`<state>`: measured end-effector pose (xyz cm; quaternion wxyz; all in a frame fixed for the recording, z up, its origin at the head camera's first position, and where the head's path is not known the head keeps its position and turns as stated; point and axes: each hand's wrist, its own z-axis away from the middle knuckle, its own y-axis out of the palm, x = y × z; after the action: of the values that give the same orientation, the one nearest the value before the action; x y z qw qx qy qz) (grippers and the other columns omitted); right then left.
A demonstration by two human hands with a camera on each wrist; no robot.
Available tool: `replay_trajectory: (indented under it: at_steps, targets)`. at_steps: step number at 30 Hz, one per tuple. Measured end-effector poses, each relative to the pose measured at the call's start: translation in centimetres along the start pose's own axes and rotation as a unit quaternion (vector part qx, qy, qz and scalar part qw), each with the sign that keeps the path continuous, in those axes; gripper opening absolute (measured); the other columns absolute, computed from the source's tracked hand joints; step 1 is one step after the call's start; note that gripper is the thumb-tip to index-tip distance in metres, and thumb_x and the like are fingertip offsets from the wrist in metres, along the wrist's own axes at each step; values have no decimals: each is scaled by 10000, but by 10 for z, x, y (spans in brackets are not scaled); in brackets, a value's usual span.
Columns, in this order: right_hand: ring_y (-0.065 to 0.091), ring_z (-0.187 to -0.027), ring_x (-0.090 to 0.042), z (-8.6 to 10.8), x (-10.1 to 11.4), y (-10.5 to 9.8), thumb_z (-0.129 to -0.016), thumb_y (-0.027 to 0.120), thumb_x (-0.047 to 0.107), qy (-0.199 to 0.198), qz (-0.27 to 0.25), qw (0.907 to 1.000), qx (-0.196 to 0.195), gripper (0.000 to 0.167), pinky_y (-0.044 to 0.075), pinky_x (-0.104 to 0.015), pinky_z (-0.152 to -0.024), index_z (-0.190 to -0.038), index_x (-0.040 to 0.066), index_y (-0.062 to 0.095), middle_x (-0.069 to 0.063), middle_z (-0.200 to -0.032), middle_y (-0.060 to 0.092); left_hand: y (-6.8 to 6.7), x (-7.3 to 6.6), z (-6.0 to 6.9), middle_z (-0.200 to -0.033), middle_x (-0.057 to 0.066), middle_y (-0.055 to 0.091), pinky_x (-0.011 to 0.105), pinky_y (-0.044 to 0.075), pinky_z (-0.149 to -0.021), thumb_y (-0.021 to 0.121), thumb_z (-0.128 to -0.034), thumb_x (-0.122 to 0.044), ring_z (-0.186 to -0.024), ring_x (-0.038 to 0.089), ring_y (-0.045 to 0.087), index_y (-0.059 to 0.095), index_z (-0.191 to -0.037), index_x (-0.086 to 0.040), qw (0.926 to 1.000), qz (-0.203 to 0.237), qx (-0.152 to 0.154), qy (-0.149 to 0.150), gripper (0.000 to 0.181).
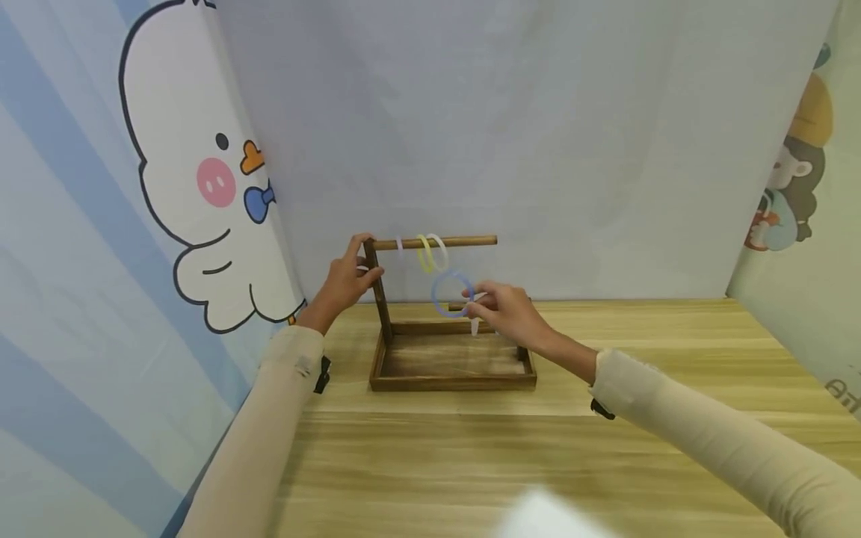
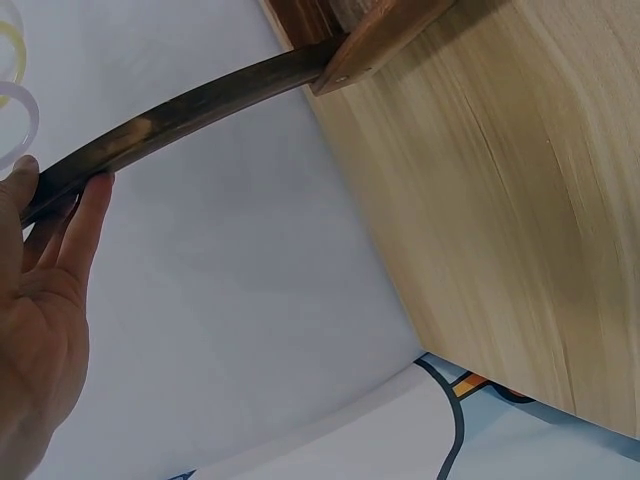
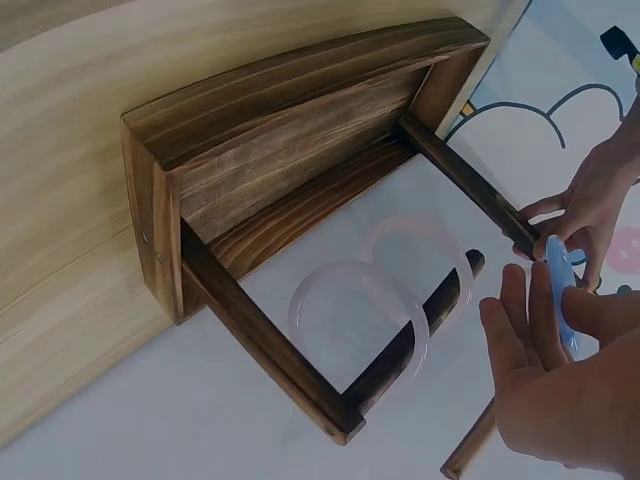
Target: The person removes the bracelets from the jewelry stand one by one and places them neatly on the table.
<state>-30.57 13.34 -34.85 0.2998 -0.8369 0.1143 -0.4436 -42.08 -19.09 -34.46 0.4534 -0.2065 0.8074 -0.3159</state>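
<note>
A wooden rack stands on the table, with a shallow tray base (image 1: pixel 454 384), a tall left post (image 1: pixel 381 299) and an upper bar (image 1: pixel 474 240). My left hand (image 1: pixel 346 282) grips the top of that post between thumb and fingers. My right hand (image 1: pixel 513 314) pinches a blue ring (image 1: pixel 434 293) in front of the lower bar (image 1: pixel 456 306). Hanging on the upper bar are a pale purple ring (image 1: pixel 400 247), a yellow ring (image 1: pixel 429 259) and a white ring (image 1: pixel 444 258). In the right wrist view, a clear ring (image 3: pixel 294 318) and a pinkish ring (image 3: pixel 408 218) hang on the lower bar.
The light wood table (image 1: pixel 673 359) meets a pale backdrop (image 1: pixel 572 149) behind the rack. A printed cloth wall (image 1: pixel 175 149) with a white cartoon bird rises close to my left arm. A blurred white shape (image 1: pixel 548 515) lies at the front edge of the view.
</note>
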Motion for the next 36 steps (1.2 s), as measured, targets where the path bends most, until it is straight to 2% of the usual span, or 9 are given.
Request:
replay_trajectory:
  at_steps: [1, 3, 6, 13, 20, 26, 31, 36]
  targets:
    - [762, -975, -370, 0, 0, 2, -1017, 671, 38, 21, -35, 10000, 27, 258, 645, -443, -805, -1247, -77, 658, -193, -1041, 775, 0, 0, 0, -1240, 295, 680, 503, 630, -800, 668, -1036, -130, -1068, 403, 731, 327, -1521, -235, 10000, 16, 3, -8, 602]
    - [752, -999, -392, 1, 1, 7, -1010, 676, 28, 69, -107, 9999, 79, 264, 640, -480, -829, -1247, -86, 652, -214, -1069, 765, 0, -1, 0, -1241, 296, 679, 506, 629, -799, 668, -1037, -125, -1068, 405, 730, 327, -1519, -234, 10000, 25, 5, -20, 600]
    - [748, -1027, -377, 3, 3, 16, -1006, 679, 27, 100, -73, 9998, 154, 265, 636, -462, -860, -1244, -87, 650, -224, -1126, 750, 1, 0, 0, -1241, 301, 679, 505, 631, -800, 669, -1036, -123, -1065, 409, 731, 326, -1524, -223, 10000, 10, -32, -1, 605]
    - [762, -995, -343, 7, 1, 44, -1022, 658, 37, 143, -161, 9985, 505, 246, 622, -425, -910, -1232, -91, 643, -198, -1061, 770, 3, 8, 2, -1217, 319, 685, 487, 643, -802, 698, -1016, -121, -1039, 418, 738, 359, -1522, -204, 9997, -44, -200, 129, 615]
    - [777, -929, -258, 11, -7, 67, -1026, 663, 64, 201, -146, 9973, 692, 218, 635, -348, -851, -1205, -59, 675, -127, -1009, 788, 6, 8, -1, -1228, 310, 685, 478, 645, -808, 709, -1009, -120, -1048, 409, 738, 378, -1518, -221, 9996, 62, -209, 188, 615]
    - [778, -907, -319, 16, -19, 89, -1010, 681, 49, 224, -341, 9954, 862, 212, 633, -261, -714, -1174, -86, 684, -183, -981, 781, 6, 6, -1, -1225, 311, 685, 486, 643, -810, 702, -1011, -107, -1043, 409, 739, 374, -1520, -217, 9996, 97, -180, 188, 615]
    - [776, -942, -317, 20, -27, 103, -999, 693, 39, 286, -474, 9922, 1120, 239, 635, -259, -758, -1182, -114, 680, -212, -1028, 770, 5, 6, -2, -1232, 307, 683, 491, 640, -818, 695, -1017, -115, -1057, 409, 735, 370, -1524, -221, 9997, 108, -159, 180, 611]
    - [771, -935, -358, 22, -32, 117, -1000, 668, -14, 262, -1033, 9828, 1506, 225, 632, -283, -826, -1171, -157, 639, -239, -1033, 759, 4, 7, -3, -1222, 303, 690, 498, 640, -810, 693, -1018, -114, -1047, 408, 738, 363, -1530, -220, 9997, 39, -190, 166, 618]
